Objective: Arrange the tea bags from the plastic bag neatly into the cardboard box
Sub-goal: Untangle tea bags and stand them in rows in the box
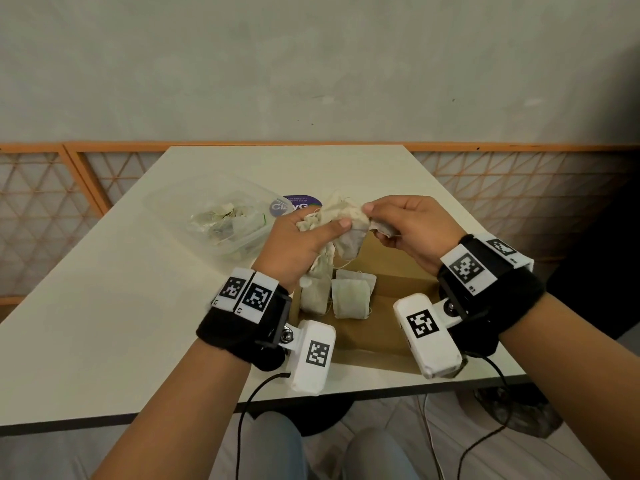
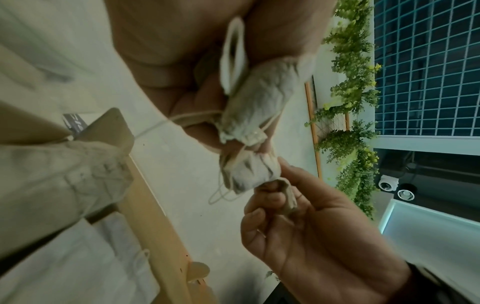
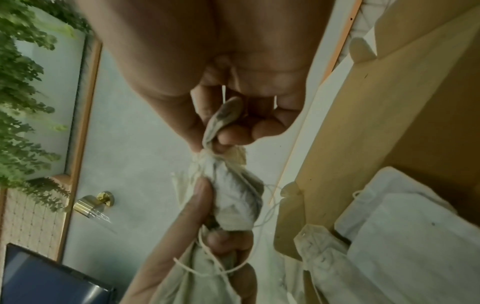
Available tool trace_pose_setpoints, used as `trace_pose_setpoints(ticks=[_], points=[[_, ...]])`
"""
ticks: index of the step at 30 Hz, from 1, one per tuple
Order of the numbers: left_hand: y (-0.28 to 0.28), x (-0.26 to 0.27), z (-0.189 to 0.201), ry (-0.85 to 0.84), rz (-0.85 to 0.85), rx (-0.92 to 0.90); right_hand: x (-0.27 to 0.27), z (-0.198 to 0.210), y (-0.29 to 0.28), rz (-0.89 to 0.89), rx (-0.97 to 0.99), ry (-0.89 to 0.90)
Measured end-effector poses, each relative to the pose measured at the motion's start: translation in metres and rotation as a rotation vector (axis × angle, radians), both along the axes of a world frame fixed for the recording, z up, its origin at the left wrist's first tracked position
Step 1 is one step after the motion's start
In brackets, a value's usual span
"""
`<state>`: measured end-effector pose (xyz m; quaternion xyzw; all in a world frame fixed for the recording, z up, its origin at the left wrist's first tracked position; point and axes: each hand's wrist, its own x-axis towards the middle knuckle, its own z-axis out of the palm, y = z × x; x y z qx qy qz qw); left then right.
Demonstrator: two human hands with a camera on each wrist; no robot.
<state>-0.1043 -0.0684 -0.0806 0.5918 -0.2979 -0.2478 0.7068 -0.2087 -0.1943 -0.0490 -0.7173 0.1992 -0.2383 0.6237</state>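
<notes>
My left hand (image 1: 313, 230) grips a tangled bunch of pale tea bags (image 1: 343, 220) above the open cardboard box (image 1: 391, 278); some dangle toward the box. My right hand (image 1: 375, 216) pinches the end of one tea bag (image 3: 223, 121) in that bunch, strings knotted between the two hands. In the left wrist view the bunch of tea bags (image 2: 259, 98) fills my left hand and my right hand (image 2: 275, 193) pinches from below. Two tea bags (image 1: 349, 296) lie flat in the box, one hanging bag (image 1: 317, 289) beside them. A clear plastic bag (image 1: 225, 220) with more tea bags lies at the back left.
The white table (image 1: 104, 306) carries a purple round sticker (image 1: 301, 204) behind the hands. An orange lattice railing (image 1: 52, 188) runs behind the table. The table's front edge is near my wrists, my knees below it.
</notes>
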Motion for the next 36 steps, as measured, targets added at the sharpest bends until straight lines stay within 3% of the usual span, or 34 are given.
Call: trace_pose_setpoints(ticks=[11,17,22,31,36], points=[[0.000,-0.003,0.001,0.092,0.097,-0.038,0.000,-0.004,-0.004,-0.034,0.040,0.014],[-0.003,-0.006,0.001,0.090,0.097,-0.015,0.001,-0.001,0.000,-0.009,-0.290,0.108],[0.004,-0.002,0.011,0.065,-0.033,0.040,-0.005,0.008,-0.003,0.027,-0.440,0.191],[-0.002,0.012,0.010,0.090,0.211,0.090,-0.010,-0.003,-0.009,0.052,-0.144,-0.021],[-0.007,0.005,0.007,0.099,0.111,0.109,-0.004,-0.003,-0.006,0.081,-0.008,-0.090]])
